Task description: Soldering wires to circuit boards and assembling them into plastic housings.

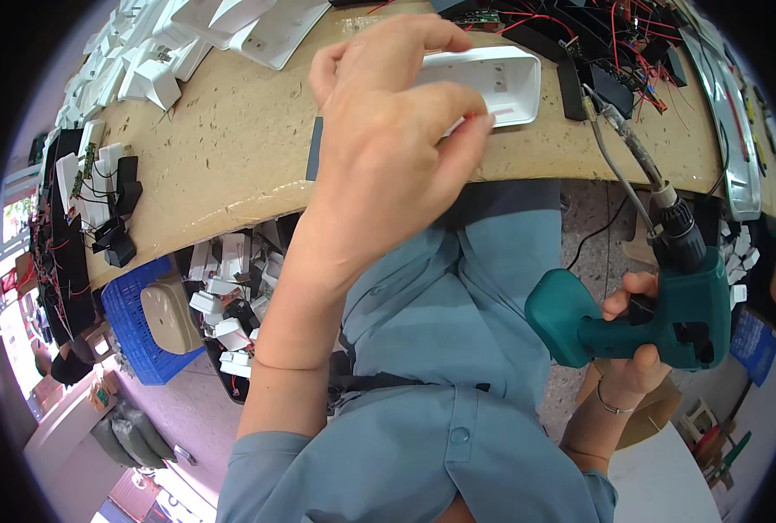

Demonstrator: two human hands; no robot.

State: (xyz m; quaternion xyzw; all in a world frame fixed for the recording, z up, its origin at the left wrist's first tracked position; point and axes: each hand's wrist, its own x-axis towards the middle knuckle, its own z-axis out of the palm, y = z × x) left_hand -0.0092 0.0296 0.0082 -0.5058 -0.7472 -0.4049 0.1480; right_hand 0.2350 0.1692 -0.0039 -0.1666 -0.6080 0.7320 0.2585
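Note:
A white plastic housing, shaped like a shallow open box, lies at the front of the bench. My left hand reaches over it and covers its left part. Thumb and forefinger are pinched together at its near wall; what is between them, if anything, is hidden. The other fingers curl toward its far side. Off the bench's front edge at right, my right hand grips a teal soldering gun by the handle. Its metal tip and thin feed tube point up toward the bench, right of the housing.
White plastic casings are piled at the far left. Black parts with red wires clutter the far right. A dark strip lies by my left wrist. Below the bench stand a blue crate and a bin of white adapter-like pieces.

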